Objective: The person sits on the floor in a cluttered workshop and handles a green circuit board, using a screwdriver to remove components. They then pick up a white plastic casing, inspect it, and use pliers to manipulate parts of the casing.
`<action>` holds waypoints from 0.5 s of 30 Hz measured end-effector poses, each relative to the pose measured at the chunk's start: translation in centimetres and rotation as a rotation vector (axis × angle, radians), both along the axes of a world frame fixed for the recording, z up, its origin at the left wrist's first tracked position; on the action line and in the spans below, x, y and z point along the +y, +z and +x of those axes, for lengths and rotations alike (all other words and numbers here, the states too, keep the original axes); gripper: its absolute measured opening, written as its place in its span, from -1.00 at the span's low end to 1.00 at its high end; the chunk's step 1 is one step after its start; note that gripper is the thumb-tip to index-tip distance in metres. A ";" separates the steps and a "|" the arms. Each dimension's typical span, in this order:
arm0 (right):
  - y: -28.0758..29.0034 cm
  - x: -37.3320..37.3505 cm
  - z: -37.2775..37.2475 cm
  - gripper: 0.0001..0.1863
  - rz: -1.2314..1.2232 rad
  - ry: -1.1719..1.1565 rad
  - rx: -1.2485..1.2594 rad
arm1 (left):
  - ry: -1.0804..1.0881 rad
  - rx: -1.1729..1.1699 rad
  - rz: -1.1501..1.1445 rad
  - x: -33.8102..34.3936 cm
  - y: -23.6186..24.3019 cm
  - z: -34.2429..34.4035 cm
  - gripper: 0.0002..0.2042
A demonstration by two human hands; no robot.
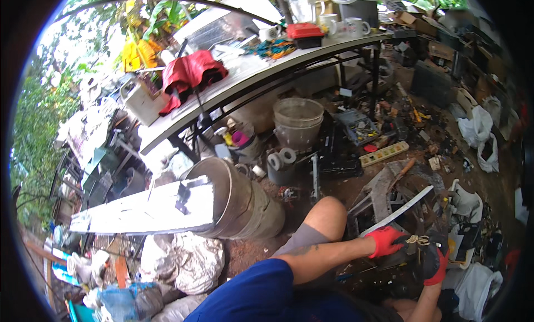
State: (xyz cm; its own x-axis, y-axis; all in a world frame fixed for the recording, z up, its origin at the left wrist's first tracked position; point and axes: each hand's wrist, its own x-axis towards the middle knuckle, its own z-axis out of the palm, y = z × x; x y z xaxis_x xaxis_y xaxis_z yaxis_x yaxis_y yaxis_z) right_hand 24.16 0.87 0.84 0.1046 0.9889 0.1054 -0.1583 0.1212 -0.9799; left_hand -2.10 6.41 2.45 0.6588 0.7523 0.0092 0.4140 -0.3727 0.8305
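Note:
At the lower right, both my hands wear red gloves with dark palms and fingers. My left hand (385, 242) reaches in from the left, its fingers closed on one end of a small tan bundle of cord or wire (418, 240). Facing it, my right hand (435, 266) comes up from below and has its fingers closed at the bundle's other end; the fingertips are partly hidden. Just beyond my hands, a long pale curved strip (398, 212) slants over a worn grey frame (384, 197) on the ground.
A long table (245, 77) carries a red cloth (193, 74), a red toolbox (305, 35) and mugs. Big buckets (261, 210) and a power strip (385, 154) stand or lie below. White sacks (181, 263) are at left; scrap and white bags (479, 127) lie at right.

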 end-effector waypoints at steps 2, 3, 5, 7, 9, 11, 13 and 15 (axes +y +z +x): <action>0.5 -0.1 -0.1 -0.77 0.108 0.091 -0.207 | 0.020 0.051 0.008 0.4 0.1 -0.7 -0.54; 0.8 -0.2 -0.2 -0.73 0.075 0.111 -0.225 | 0.021 0.076 0.013 0.5 0.1 -0.8 -0.53; 1.1 -0.5 -0.7 -0.66 0.008 0.113 -0.209 | 0.023 0.152 0.113 0.9 0.0 -1.5 -0.52; 1.0 -0.5 -1.2 -0.57 -0.068 0.117 -0.110 | -0.013 0.221 0.164 1.0 -0.2 -1.9 -0.51; 0.7 -0.6 -1.3 -0.39 -0.092 0.122 -0.067 | -0.032 0.217 0.319 1.1 -0.3 -2.7 -0.54; 0.6 -0.7 -0.6 -0.32 -0.032 0.155 -0.475 | -0.083 0.166 0.331 1.4 -0.3 -2.8 -0.57; 0.2 -1.0 -0.4 -0.32 -0.225 0.111 -0.598 | -0.081 0.176 0.317 1.7 -0.2 -2.9 -0.54; 0.2 -0.9 0.3 -0.40 -0.308 0.191 -0.529 | -0.112 0.223 0.307 2.0 0.0 -2.5 -0.50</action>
State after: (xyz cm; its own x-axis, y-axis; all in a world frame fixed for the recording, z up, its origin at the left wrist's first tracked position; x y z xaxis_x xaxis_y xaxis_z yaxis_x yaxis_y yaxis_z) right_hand 24.42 -0.08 1.05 -0.0648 0.9782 -0.1971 0.3649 -0.1606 -0.9171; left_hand -4.58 8.41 2.47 0.7475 0.6605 0.0702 0.5145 -0.6426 0.5678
